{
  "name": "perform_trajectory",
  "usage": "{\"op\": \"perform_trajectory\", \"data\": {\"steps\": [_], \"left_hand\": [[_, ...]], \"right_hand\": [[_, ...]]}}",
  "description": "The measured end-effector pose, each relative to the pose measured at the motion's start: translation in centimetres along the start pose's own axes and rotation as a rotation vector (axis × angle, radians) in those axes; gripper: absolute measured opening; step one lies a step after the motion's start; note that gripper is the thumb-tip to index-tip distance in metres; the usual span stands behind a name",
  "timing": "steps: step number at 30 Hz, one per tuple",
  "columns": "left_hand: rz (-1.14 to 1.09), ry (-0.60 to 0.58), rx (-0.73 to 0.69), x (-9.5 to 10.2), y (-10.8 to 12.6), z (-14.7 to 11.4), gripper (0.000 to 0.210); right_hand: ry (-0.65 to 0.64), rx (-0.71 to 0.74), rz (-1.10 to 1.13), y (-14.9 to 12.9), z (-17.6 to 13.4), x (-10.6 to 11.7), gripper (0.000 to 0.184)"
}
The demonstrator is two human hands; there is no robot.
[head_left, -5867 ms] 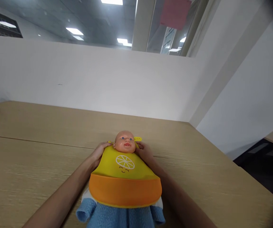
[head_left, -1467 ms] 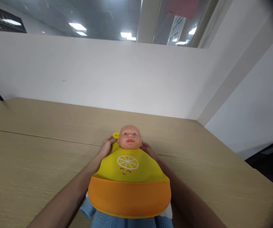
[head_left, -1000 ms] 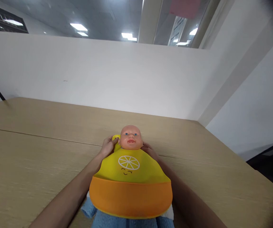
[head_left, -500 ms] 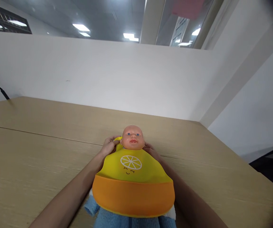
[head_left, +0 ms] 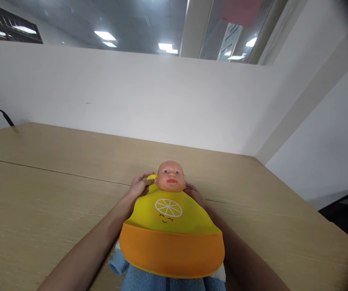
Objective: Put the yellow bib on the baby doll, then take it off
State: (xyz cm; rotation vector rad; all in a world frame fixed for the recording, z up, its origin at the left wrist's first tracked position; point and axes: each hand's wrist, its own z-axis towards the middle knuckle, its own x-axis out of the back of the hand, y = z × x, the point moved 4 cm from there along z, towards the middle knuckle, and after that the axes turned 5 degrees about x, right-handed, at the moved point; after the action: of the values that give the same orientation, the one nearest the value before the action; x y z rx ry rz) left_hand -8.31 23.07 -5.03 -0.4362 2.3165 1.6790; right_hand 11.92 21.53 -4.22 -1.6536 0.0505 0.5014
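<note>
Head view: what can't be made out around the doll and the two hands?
All in the head view:
Right hand: fingertips hidden behind the doll's head and bib, so its grip can't be told.
Left hand: fingers behind the yellow strap are hidden by it.
Back of the neck: hidden by the head.
Blue outfit: lower end cut off by the bottom edge.
</note>
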Motion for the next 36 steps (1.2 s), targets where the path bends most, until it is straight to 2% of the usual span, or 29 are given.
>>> {"op": "perform_trajectory", "data": {"steps": [7, 13, 19, 24, 30, 36], "left_hand": [[-0.066, -0.009, -0.027, 0.1, -0.3, 0.6, 0.041], [-0.030, -0.020, -0.058, 0.3, -0.4, 0.6, 0.041], [0.087, -0.142, 0.008, -0.2, -0.4, -0.5, 0.027], [0.116, -0.086, 0.005, -0.1, -0.2, -0.8, 0.020], [0.036, -0.049, 0.005, -0.1, -0.5, -0.3, 0.017], [-0.012, -0.126, 0.007, -0.4, -0.2, -0.6, 0.011]], "right_hand": [[-0.018, -0.034, -0.010, 0.5, 0.2, 0.4, 0.034], [-0.008, -0.041, -0.045, 0.5, 0.1, 0.5, 0.031], [0.030, -0.024, -0.065, 0.6, 0.2, 0.7, 0.033], [0.006, -0.029, -0.071, 0.3, -0.2, 0.4, 0.031], [0.010, -0.035, -0.097, 0.2, -0.2, 0.4, 0.031], [0.002, -0.048, -0.095, 0.5, 0.2, 0.8, 0.037]]}}
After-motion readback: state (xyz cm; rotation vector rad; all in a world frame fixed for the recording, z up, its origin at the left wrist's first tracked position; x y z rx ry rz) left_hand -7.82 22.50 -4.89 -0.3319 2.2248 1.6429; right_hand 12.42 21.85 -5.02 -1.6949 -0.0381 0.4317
